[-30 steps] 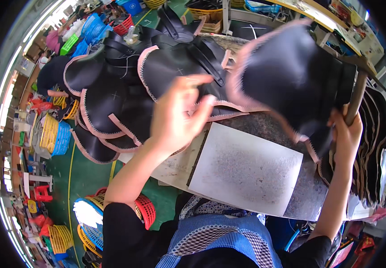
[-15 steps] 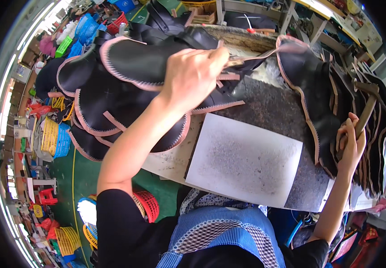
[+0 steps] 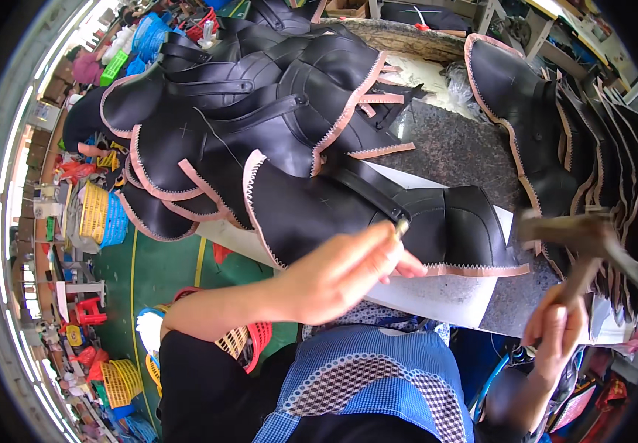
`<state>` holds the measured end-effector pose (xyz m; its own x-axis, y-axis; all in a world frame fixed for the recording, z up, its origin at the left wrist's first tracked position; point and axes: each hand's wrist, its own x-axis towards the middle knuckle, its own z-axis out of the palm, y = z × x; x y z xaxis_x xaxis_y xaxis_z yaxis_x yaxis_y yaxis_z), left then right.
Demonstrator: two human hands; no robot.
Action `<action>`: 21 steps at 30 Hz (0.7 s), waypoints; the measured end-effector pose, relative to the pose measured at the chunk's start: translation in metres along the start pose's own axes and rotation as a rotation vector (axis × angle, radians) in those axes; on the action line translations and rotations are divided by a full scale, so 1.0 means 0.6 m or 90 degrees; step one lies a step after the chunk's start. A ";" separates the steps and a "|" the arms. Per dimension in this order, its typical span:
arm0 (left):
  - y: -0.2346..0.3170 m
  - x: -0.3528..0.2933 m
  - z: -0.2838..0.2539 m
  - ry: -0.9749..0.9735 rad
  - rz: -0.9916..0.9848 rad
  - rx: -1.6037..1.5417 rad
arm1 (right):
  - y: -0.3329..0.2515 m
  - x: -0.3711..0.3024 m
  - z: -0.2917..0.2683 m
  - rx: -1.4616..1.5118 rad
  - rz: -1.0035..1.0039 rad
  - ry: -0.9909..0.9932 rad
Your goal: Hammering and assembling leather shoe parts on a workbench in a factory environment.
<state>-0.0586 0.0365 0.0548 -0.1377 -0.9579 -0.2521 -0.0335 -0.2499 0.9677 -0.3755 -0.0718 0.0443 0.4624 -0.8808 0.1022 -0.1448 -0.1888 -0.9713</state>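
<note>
A black leather upper (image 3: 317,214), its pink edge sewn with white zigzag stitching, lies across the white board (image 3: 455,303) in front of me. My left hand (image 3: 348,273) is over its near edge, with fingers pinched together on a small brass-coloured piece (image 3: 402,227). That piece is at the end of the upper's black strap (image 3: 367,190); whether it touches the strap I cannot tell. At the right, my right hand (image 3: 555,325) grips the handle of a hammer (image 3: 588,236). The hammer is raised and blurred, its head above the board's right side.
More black uppers with pink edges (image 3: 260,96) are heaped on the left of the bench. Several others (image 3: 555,148) stand in a row along the right. A dark slab (image 3: 444,136) lies behind the board. Baskets (image 3: 260,343) stand on the green floor below.
My left hand has come from the heap down toward me, and an upper now lies over the white board. The hammer has swung from the right-hand row toward the middle, nearer me.
</note>
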 end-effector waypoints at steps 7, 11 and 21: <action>0.068 0.055 -0.099 0.000 0.057 0.591 | 0.042 0.021 0.081 -0.263 0.068 -0.195; -0.112 0.056 -0.118 -0.076 0.138 0.772 | 0.075 0.023 0.085 -0.295 0.031 -0.183; -0.005 0.069 -0.106 0.214 0.289 0.606 | 0.058 0.032 0.112 -0.312 0.026 -0.219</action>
<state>-0.0014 -0.0116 0.0414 -0.0590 -0.9585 0.2790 -0.8155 0.2075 0.5403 -0.3131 -0.0660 -0.0016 0.6927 -0.7160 -0.0870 -0.5165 -0.4083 -0.7527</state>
